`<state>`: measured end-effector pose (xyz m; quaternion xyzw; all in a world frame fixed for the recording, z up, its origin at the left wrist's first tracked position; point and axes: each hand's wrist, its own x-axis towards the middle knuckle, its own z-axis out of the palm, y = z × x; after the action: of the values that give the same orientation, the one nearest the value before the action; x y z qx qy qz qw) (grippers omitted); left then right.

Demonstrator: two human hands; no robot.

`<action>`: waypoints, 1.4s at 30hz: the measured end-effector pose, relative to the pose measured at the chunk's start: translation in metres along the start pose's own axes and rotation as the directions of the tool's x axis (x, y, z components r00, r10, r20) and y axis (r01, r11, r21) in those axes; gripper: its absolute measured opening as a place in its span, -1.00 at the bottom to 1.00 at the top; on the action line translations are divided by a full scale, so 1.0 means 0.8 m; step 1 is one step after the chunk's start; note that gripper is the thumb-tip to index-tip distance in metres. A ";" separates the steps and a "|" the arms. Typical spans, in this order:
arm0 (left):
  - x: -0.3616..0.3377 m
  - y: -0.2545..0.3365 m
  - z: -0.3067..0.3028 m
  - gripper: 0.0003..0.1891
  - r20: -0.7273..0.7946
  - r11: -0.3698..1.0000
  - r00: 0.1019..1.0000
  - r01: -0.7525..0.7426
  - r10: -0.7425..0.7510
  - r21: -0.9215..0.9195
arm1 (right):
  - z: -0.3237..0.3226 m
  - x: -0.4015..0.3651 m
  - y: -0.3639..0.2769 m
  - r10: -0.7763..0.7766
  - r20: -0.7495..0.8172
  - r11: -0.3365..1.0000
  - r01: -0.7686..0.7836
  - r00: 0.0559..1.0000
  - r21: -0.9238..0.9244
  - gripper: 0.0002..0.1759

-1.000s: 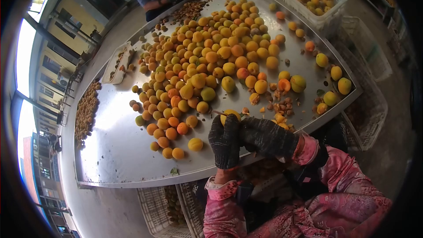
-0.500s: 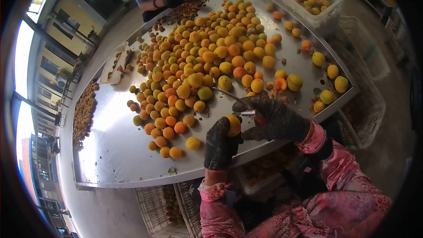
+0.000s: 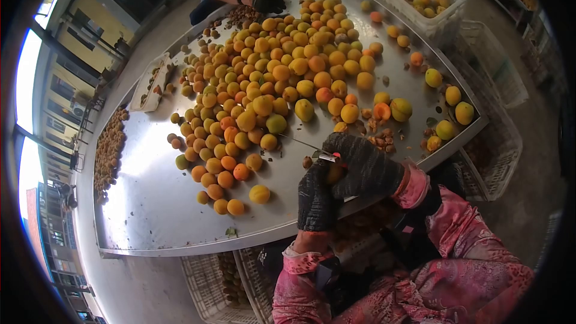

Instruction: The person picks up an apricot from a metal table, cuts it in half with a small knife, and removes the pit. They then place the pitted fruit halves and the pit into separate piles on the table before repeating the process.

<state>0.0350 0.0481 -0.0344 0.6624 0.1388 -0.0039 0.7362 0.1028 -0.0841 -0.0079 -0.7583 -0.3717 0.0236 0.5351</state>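
My left hand (image 3: 318,199), in a dark knit glove, is closed around an apricot (image 3: 336,173), mostly hidden between both hands. My right hand (image 3: 365,167), gloved the same way, grips a knife (image 3: 327,156) whose thin blade points left over the metal table. Its fingers press against the left hand at the fruit. A small brown pit (image 3: 307,162) shows just above my left fingers. Beyond my hands spreads a large heap of yellow and orange apricots (image 3: 282,72). Pits and torn fruit pieces (image 3: 381,140) lie beside my right hand.
The metal table (image 3: 156,204) has a raised rim. Brown pits (image 3: 111,147) line its left edge, near a white tray (image 3: 143,99). A crate of apricots (image 3: 459,3) stands at the far right. Opposite, a co-worker's gloved hand (image 3: 268,2) is over more pits. Crates (image 3: 207,291) sit below.
My hands have come together over the apricot, hiding most of it. A brown pit now shows above my left fingers. The co-worker's gloved hand has moved onto the far part of the table.
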 end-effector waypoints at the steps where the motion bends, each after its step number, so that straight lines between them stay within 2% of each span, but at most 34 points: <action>1: -0.001 -0.001 0.000 -0.47 -0.005 0.997 0.999 -0.041 0.041 -0.063 | 0.002 0.001 -0.002 0.002 0.003 1.000 -0.002 1.000 0.000 -0.32; 2: 0.000 -0.004 0.000 -0.47 -0.007 0.997 0.999 -0.040 0.039 -0.066 | 0.004 0.001 -0.005 0.005 0.005 1.000 -0.005 1.000 -0.017 -0.37; 4: 0.005 -0.010 -0.001 -0.63 -0.052 0.983 0.998 0.012 -0.022 -0.183 | 0.012 -0.001 -0.004 0.008 0.009 0.999 -0.008 1.000 -0.036 -0.41; 5: 0.006 -0.008 0.001 -0.63 -0.051 0.983 0.998 0.013 -0.022 -0.184 | 0.021 -0.004 0.001 -0.141 -0.079 0.969 0.121 0.987 -0.216 -0.44; 6: 0.007 -0.004 0.004 -0.64 -0.105 0.924 0.984 0.095 -0.143 -0.370 | 0.027 -0.008 0.005 -0.298 -0.135 0.891 0.224 0.945 -0.396 -0.46; 7: 0.010 0.003 0.007 -0.62 -0.135 0.825 0.955 0.150 -0.263 -0.545 | 0.026 -0.006 0.007 -0.301 -0.134 0.890 0.228 0.944 -0.396 -0.46; 9: 0.013 0.011 0.003 -0.67 -0.113 0.774 0.960 0.135 -0.258 -0.618 | 0.020 -0.004 0.013 -0.253 -0.170 0.919 0.181 0.952 -0.350 -0.50; 10: 0.019 0.005 -0.009 -0.68 0.087 0.674 0.958 0.256 -0.274 -0.693 | 0.015 -0.004 0.013 -0.252 -0.164 0.919 0.183 0.954 -0.350 -0.50; 11: 0.022 0.003 -0.016 -0.69 0.285 0.564 0.924 0.382 -0.256 -0.732 | 0.009 -0.002 0.010 -0.062 -0.147 0.998 0.057 0.987 -0.034 -0.51; 12: 0.019 0.002 -0.014 -0.69 0.283 0.565 0.926 0.378 -0.252 -0.734 | 0.003 -0.001 0.009 0.117 -0.072 0.956 -0.093 0.990 0.277 -0.52; 13: 0.013 0.001 -0.009 -0.69 0.261 0.618 0.946 0.322 -0.191 -0.717 | -0.003 0.000 0.012 0.115 -0.074 0.957 -0.091 0.991 0.277 -0.52; 14: 0.010 0.000 -0.007 -0.69 0.242 0.666 0.962 0.265 -0.129 -0.697 | -0.009 -0.001 0.015 0.296 0.014 0.842 -0.268 0.955 0.468 -0.51; 15: 0.011 -0.002 -0.008 -0.69 0.244 0.666 0.961 0.267 -0.130 -0.696 | -0.013 -0.002 0.017 0.445 0.138 0.659 -0.428 0.885 0.619 -0.49; 16: 0.013 -0.005 -0.011 -0.69 0.269 0.660 0.954 0.286 -0.131 -0.695 | -0.016 -0.002 0.015 0.446 0.138 0.659 -0.429 0.884 0.618 -0.49; 18: 0.015 -0.003 -0.014 -0.68 0.292 0.652 0.948 0.303 -0.129 -0.695 | -0.022 -0.003 0.008 0.114 -0.024 0.949 -0.102 0.993 0.299 -0.55; 19: 0.016 0.001 -0.014 -0.68 0.299 0.584 0.939 0.340 -0.170 -0.737 | -0.021 -0.003 0.008 0.113 -0.023 0.949 -0.101 0.993 0.297 -0.55; 20: 0.016 0.006 -0.011 -0.68 0.309 0.512 0.927 0.375 -0.211 -0.773 | -0.018 -0.004 0.010 0.024 -0.021 0.996 -0.022 0.999 0.091 -0.57; 21: 0.011 0.014 -0.002 -0.68 0.313 0.512 0.926 0.378 -0.213 -0.772 | -0.015 -0.006 0.010 -0.059 -0.003 0.991 0.059 0.998 -0.117 -0.60; 22: 0.003 0.026 0.011 -0.68 0.081 0.755 0.970 0.231 -0.230 -0.614 | -0.012 -0.008 0.010 -0.056 -0.008 0.992 0.055 0.998 -0.117 -0.60; 23: -0.002 0.032 0.019 -0.64 -0.147 0.925 0.975 0.105 -0.169 -0.366 | -0.009 -0.009 0.009 -0.084 -0.026 0.981 0.078 0.996 -0.180 -0.60; 24: 0.001 0.026 0.016 -0.64 -0.144 0.925 0.974 0.110 -0.172 -0.364 | -0.007 -0.011 0.009 -0.111 -0.041 0.965 0.098 0.993 -0.244 -0.59; 25: 0.007 0.013 0.010 -0.59 -0.089 0.950 0.975 0.173 -0.201 -0.259 | -0.008 -0.011 0.010 -0.108 -0.044 0.965 0.094 0.993 -0.244 -0.59; 26: 0.012 0.002 0.005 -0.53 -0.037 0.963 0.972 0.226 -0.233 -0.149 | -0.009 -0.010 0.012 -0.094 -0.001 0.956 0.090 0.996 -0.278 -0.60; 27: 0.016 -0.008 0.003 -0.53 -0.035 0.963 0.972 0.226 -0.233 -0.149 | -0.010 -0.009 0.013 -0.080 0.043 0.946 0.089 0.996 -0.311 -0.61; 29: 0.019 -0.017 0.002 -0.52 -0.034 0.998 0.998 0.053 -0.053 -0.019 | -0.013 -0.009 0.009 -0.037 0.080 0.957 0.059 0.996 -0.283 -0.62; 31: 0.012 -0.010 0.006 -0.52 -0.033 0.995 0.996 0.080 -0.082 -0.056 | -0.013 -0.008 0.007 0.005 0.116 0.967 0.025 0.993 -0.254 -0.64; 33: 0.005 0.005 0.013 -0.53 -0.032 0.990 0.994 0.103 -0.107 -0.095 | -0.013 -0.008 0.006 -0.054 0.079 0.967 0.072 0.995 -0.245 -0.67; 35: 0.004 0.018 0.017 -0.54 -0.038 0.886 0.944 0.294 -0.328 -0.359 | -0.006 -0.005 0.024 -0.116 0.045 0.947 0.125 0.992 -0.295 -0.71; 37: 0.000 0.020 0.012 -0.53 -0.013 0.924 0.963 0.255 -0.270 -0.287 | -0.007 -0.009 0.034 -0.178 0.014 0.922 0.172 0.984 -0.347 -0.75; 38: -0.003 0.020 0.008 -0.53 0.016 0.954 0.977 0.211 -0.212 -0.215 | -0.015 -0.009 0.027 0.037 -0.030 0.999 -0.036 0.999 0.029 -0.75; 39: -0.006 0.018 0.002 -0.53 0.017 0.953 0.977 0.211 -0.212 -0.216 | -0.021 -0.009 0.023 0.252 0.010 0.886 -0.235 0.968 0.400 -0.75; 40: -0.011 0.015 -0.006 -0.55 0.131 0.995 0.988 0.084 -0.077 -0.052 | -0.026 -0.008 0.026 0.252 0.010 0.886 -0.235 0.968 0.399 -0.75; 41: -0.016 0.012 -0.011 -0.56 0.266 0.993 0.963 -0.067 0.039 0.096 | -0.031 -0.007 0.028 0.352 0.043 0.847 -0.338 0.935 0.411 -0.73; 42: -0.023 0.012 -0.013 -0.56 0.270 0.993 0.962 -0.067 0.039 0.096 | -0.036 -0.005 0.028 0.448 0.076 0.797 -0.436 0.891 0.419 -0.71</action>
<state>0.0173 0.0563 -0.0223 0.6969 0.0199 -0.0806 0.7123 0.1244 -0.1122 -0.0155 -0.6892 -0.1631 0.2176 0.6716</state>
